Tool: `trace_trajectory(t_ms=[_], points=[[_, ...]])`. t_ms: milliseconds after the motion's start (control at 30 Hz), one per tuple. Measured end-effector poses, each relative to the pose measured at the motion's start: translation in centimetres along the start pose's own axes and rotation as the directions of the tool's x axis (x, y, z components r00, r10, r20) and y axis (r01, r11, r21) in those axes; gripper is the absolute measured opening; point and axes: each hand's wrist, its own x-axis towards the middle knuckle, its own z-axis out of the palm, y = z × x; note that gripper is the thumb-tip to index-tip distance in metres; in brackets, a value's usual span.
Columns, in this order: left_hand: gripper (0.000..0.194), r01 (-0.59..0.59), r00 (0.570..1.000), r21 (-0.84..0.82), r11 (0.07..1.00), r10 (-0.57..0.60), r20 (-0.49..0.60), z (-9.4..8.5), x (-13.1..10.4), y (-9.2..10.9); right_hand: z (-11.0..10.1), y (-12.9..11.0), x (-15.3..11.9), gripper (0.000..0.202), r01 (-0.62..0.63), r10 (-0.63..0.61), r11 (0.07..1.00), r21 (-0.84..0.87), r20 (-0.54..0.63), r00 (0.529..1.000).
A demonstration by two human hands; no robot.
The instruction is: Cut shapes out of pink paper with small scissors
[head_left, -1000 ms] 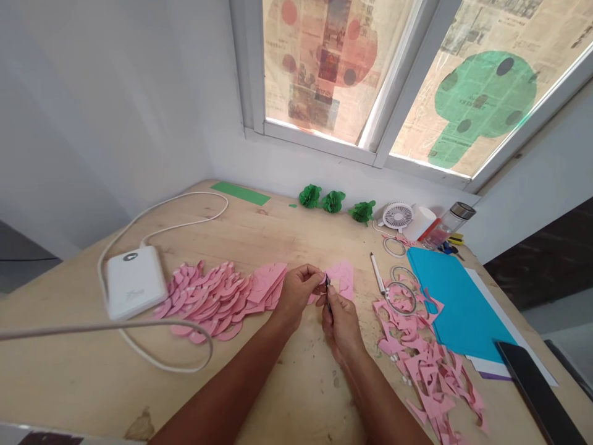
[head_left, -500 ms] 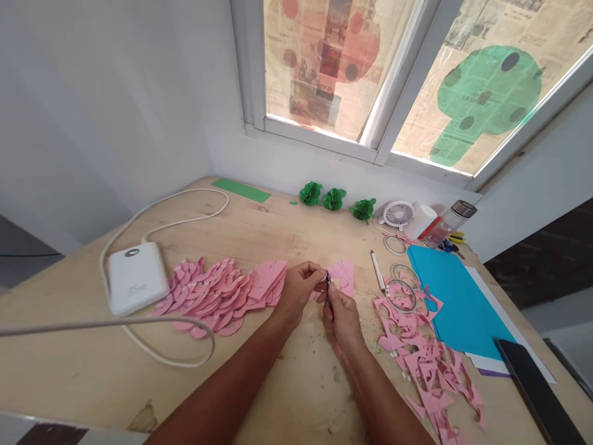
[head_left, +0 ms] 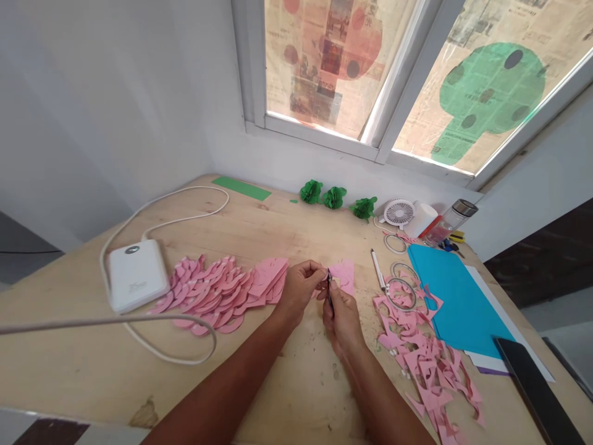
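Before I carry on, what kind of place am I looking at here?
Probably a craft corner by a window: pink paper scraps, a blue sheet and green paper shapes share the wooden table.

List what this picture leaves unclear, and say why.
All in the head view:
- Dark tool: mostly hidden by the right hand.
- Pink piece: partly hidden by the left hand.
- Lettering on the white box: too small.
- Black slab: cut off by the bottom edge.

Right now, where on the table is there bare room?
Bare wood lies between the green strip and the pink pile, and between the cable and left forearm. Right of the right hand is crowded: scraps, rings, pen, blue sheet.
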Motion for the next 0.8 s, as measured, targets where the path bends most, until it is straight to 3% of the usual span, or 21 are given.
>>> trace_trajectory(t_ms=[800], points=[[0.017,0.000,1.000,0.004,1.000,0.000,0.008,-0.03,0.07,-0.05,0.04,-0.02,0.04,0.041,0.006,-0.006,1.000,-0.001,-0.005,1.000]])
